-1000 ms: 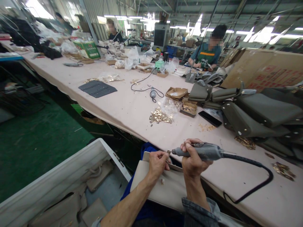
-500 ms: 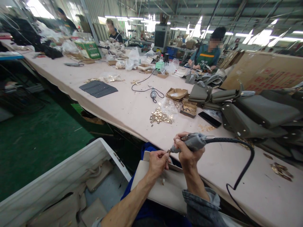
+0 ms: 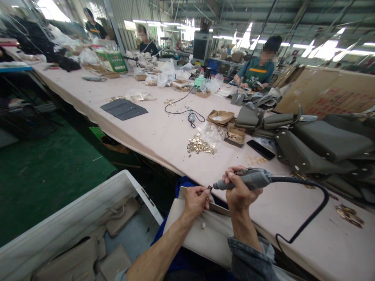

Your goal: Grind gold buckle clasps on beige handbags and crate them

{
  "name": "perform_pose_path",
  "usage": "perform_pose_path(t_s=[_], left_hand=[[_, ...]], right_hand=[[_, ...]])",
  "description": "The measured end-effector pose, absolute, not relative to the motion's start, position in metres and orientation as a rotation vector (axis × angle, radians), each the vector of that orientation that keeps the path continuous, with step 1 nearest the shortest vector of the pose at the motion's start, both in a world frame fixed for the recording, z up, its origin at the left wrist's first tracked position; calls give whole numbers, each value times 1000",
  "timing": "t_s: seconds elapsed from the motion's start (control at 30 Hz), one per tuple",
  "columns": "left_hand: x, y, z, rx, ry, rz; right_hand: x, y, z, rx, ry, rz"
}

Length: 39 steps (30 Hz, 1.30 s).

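My right hand [image 3: 240, 191] is wrapped round a grey corded power tool [image 3: 249, 179], whose tip points left. My left hand [image 3: 195, 200] pinches a small gold metal fitting [image 3: 209, 188] at the top edge of a beige leather bag piece [image 3: 202, 232] that lies across my lap. The tool's tip sits right beside the fitting. A black cable [image 3: 310, 216] loops from the tool over the table's front edge.
A long pink work table [image 3: 152, 132] carries a heap of gold fittings [image 3: 200, 146], small cardboard boxes [image 3: 220, 116], a black phone [image 3: 260, 149] and grey bags [image 3: 319, 146]. A white bin [image 3: 82, 218] with beige pieces stands at my left. Other people work at the far side.
My right hand lowered and levelled the tool after tilting it up half a second ago; its cable swung out to the right. My left hand stayed on the fitting.
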State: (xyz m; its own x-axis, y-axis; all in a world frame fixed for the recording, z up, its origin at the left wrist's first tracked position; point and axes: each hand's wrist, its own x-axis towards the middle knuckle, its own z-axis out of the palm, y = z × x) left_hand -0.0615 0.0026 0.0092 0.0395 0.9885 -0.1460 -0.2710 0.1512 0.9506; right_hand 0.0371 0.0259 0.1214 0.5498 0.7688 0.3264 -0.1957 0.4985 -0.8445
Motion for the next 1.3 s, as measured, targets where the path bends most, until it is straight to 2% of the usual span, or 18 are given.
perform_pose_path(t_s=[0.3, 0.87, 1.3], left_hand=[[-61, 2, 9, 891, 1032, 1219], [-61, -2, 12, 944, 994, 1209], [-63, 0, 8, 831, 980, 1217]], right_hand=[[32, 25, 122, -924, -791, 635], [27, 31, 131, -1115, -1292, 791], [33, 41, 129, -1061, -1254, 829]])
